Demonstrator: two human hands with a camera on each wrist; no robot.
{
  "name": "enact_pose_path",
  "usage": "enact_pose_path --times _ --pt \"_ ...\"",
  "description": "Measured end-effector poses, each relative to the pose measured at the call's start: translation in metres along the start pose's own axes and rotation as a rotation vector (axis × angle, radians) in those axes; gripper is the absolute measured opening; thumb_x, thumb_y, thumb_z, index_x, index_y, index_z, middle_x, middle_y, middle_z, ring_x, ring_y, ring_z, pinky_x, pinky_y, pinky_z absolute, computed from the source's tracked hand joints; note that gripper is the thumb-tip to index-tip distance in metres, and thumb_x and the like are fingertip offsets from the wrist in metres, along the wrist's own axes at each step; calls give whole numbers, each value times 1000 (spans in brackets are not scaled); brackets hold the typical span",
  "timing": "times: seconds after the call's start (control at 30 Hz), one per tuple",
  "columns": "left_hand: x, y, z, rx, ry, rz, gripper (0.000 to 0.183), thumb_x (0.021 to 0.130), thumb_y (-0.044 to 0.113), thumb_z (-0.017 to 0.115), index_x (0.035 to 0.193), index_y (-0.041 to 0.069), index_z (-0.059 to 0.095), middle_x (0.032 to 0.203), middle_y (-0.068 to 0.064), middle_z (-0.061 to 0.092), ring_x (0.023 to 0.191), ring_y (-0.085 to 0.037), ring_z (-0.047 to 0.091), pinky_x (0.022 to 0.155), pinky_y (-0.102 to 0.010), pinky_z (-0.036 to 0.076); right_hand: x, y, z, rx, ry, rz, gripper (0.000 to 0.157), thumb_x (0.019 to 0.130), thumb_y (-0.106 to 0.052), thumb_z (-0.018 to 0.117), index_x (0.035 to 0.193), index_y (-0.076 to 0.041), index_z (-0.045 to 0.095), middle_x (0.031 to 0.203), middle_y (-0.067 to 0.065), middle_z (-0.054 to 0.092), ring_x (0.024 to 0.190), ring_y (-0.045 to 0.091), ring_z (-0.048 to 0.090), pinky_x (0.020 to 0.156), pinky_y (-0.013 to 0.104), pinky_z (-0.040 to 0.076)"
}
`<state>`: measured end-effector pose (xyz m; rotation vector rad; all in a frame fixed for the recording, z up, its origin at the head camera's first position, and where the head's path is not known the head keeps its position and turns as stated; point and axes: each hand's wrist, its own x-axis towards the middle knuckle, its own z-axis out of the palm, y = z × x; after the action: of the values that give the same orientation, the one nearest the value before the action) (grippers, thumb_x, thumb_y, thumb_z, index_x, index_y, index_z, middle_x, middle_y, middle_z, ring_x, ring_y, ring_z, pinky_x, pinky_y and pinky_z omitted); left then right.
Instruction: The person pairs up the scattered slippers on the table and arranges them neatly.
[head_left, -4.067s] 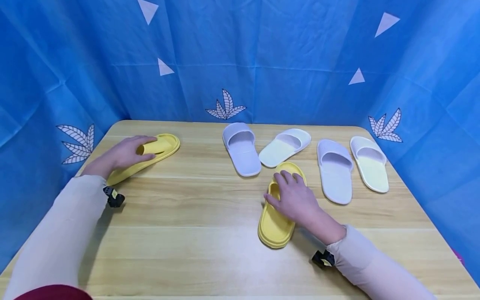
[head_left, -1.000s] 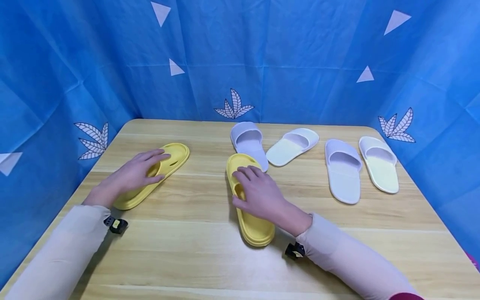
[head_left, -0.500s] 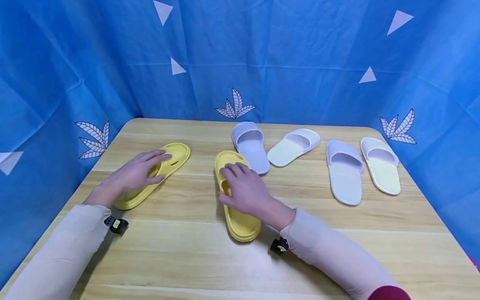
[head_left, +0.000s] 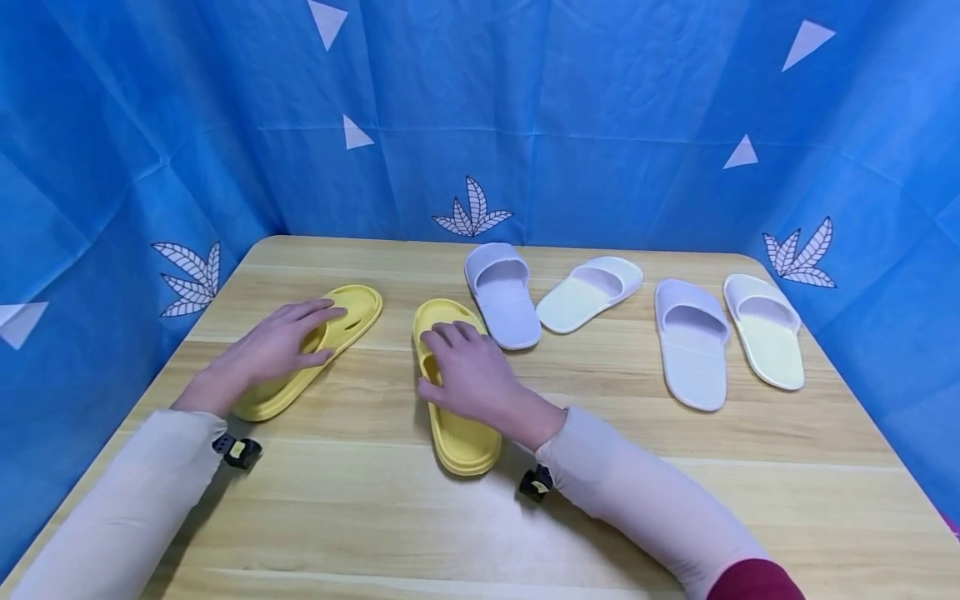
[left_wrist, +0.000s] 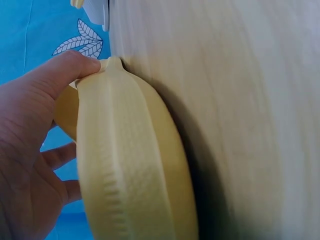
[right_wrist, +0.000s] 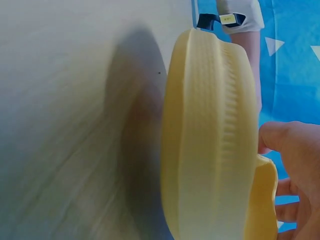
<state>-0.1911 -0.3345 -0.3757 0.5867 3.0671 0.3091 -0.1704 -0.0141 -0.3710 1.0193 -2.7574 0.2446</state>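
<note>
At the left of the table, my left hand point(head_left: 272, 348) lies across the strap of a yellow slipper point(head_left: 264, 407), thumb on the near side and fingers on the far side. In the left wrist view that thumb presses the edge of the slipper point(left_wrist: 125, 150). Nearer the middle, my right hand point(head_left: 474, 375) grips a second yellow slipper point(head_left: 467, 443) over its strap. The right wrist view has this slipper point(right_wrist: 210, 130) edge-on, a shadow beside its sole; I cannot tell whether it touches the table. Both yellow toes point away from me.
Behind the right hand lie a lilac slipper point(head_left: 513, 312) and a slanted white slipper point(head_left: 570, 304). Farther right are another lilac slipper point(head_left: 696, 375) and another white slipper point(head_left: 772, 350). A blue curtain point(head_left: 600, 100) encloses the wooden table point(head_left: 360, 533).
My right hand has brought its yellow slipper leftward, from beside the white slipper to nearer the other yellow one. The left hand's slipper sits closer than 4.1 s ago; lately it barely moves.
</note>
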Motion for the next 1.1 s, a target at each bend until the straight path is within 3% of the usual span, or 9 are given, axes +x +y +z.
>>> enact_pose_path --times 0.47,1.1 --pt "3 7 3 0 15 -31 65 92 32 69 148 13 42 151 -20 35 134 -48 33 107 -65 28 23 -8 12 -15 -55 11 56 91 -48 53 137 -17 49 138 4 51 123 26 50 88 40 53" --pt "6 12 3 15 17 -74 67 91 31 70 148 10 40 150 -25 33 130 -53 34 103 -68 31 58 -26 25 -21 -119 100 62 91 -55 52 141 -19 45 140 2 49 127 27 46 90 43 52"
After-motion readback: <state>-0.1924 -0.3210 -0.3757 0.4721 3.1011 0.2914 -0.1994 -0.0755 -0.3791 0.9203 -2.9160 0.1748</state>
